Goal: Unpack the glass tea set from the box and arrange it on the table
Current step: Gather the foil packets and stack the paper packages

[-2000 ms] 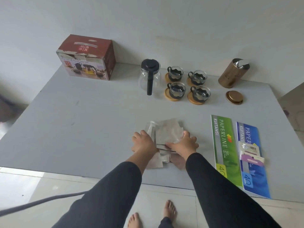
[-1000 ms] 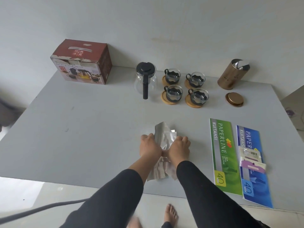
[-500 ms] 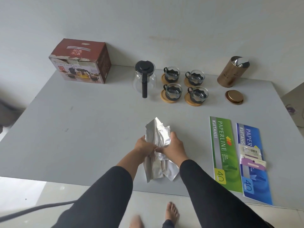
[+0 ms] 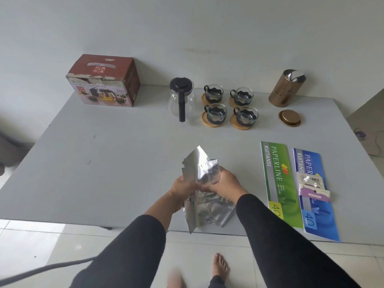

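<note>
A bundle of silver foil packets (image 4: 199, 173) is held upright above the near edge of the grey table (image 4: 104, 163). My left hand (image 4: 184, 189) grips it from the left and my right hand (image 4: 225, 186) grips it from the right. At the back stand the glass teapot (image 4: 181, 98) with a black lid and handle, and several glass cups (image 4: 230, 107) on round wooden coasters. The red tea set box (image 4: 104, 81) sits closed at the back left, against the wall.
A gold canister (image 4: 286, 88) stands open at the back right, its lid (image 4: 289, 117) lying in front of it. A green receipt book (image 4: 279, 181) and a blue one (image 4: 313, 194) with small packets on it lie at the right. Tiled floor lies below the near edge.
The foil packets lay flat under both hands; my hands have gathered them into a bundle and lifted it upright off the table.
</note>
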Available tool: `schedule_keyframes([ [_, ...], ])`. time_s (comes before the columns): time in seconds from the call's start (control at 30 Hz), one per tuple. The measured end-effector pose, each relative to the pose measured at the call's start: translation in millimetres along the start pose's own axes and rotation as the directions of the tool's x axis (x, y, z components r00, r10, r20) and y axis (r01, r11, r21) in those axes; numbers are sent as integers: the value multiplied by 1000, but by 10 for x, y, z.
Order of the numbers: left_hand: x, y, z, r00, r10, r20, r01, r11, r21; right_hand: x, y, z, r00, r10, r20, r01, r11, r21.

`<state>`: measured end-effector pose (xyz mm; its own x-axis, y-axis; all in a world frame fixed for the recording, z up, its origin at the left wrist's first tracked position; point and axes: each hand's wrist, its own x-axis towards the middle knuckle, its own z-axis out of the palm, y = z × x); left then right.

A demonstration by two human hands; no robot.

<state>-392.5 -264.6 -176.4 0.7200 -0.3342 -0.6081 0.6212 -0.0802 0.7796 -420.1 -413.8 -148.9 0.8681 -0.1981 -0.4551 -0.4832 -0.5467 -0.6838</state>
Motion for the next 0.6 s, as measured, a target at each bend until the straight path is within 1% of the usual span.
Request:
schedule_keyframes([
  [0.13, -72, -13, 166, 999, 14, 48, -16, 999, 42, -222, 73, -110, 998, 42, -49, -40, 998, 44],
  [0.23, -134, -46, 426, 998, 33, 57, -39, 992, 122, -469, 234, -289, 993, 72, -93, -64, 993, 95],
  [0.3, -64, -120, 633, 995, 57, 77, -67, 989, 135, -585, 357, -456, 988, 94, -123, -80, 991, 108],
  [0.43, -261, -22, 1226, 989, 116, 96, -132, 974, 183, -873, 603, -896, 975, 107, -197, -80, 987, 137],
  [0.5, -451, 87, 1592, 981, 146, 129, -172, 961, 218, -1053, 763, -1147, 962, 113, -249, -73, 984, 165],
  [0.6, -691, 143, 2177, 976, 161, 146, -194, 948, 254, -1412, 1055, -1566, 939, 142, -313, -78, 975, 209],
])
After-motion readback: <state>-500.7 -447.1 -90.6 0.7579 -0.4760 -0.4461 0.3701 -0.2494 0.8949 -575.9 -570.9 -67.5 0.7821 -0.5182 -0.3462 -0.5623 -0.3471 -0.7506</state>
